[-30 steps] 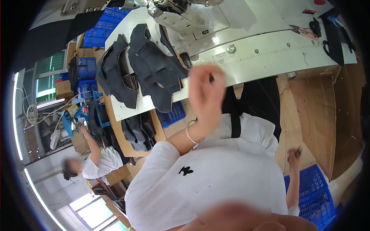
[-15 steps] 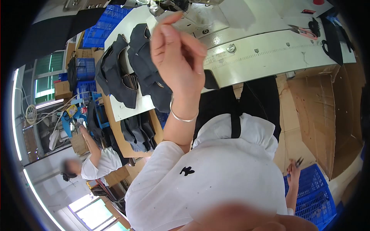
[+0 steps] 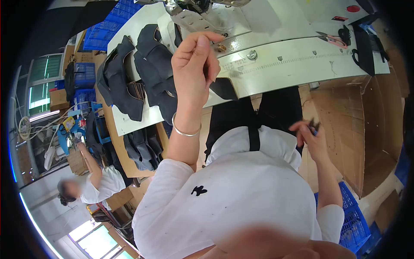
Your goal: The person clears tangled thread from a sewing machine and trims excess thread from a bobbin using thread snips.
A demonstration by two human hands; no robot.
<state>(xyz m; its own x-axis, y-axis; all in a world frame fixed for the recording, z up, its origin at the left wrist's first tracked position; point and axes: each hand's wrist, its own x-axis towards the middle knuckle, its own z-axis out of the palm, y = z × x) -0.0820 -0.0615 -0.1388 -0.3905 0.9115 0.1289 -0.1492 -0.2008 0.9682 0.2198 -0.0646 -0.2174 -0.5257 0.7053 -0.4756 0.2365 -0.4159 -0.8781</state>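
My left hand (image 3: 194, 71), with a silver bangle at the wrist, is raised above the sewing table (image 3: 276, 69). Its fingers are loosely bent and apart, and I see nothing in them. Beside it lie dark grey fabric pieces (image 3: 153, 64), and another dark piece (image 3: 224, 89) rests at the table's front edge. Over the floor to the right of my lap, my right hand (image 3: 315, 142) is closed around small dark thread snips (image 3: 314, 126), partly hidden by the fingers.
A metal sewing machine head (image 3: 189, 8) stands at the table's back. Pink-handled scissors (image 3: 332, 39) lie at the right. A cardboard box (image 3: 345, 129) and a blue crate (image 3: 353, 220) stand on the right. More fabric pieces (image 3: 144, 146) sit lower left, near a co-worker (image 3: 101, 179).
My right hand has come up and inward from beside the blue crate, with the snips in it. The left hand has dropped slightly toward the table, and the whole view has shifted a little.
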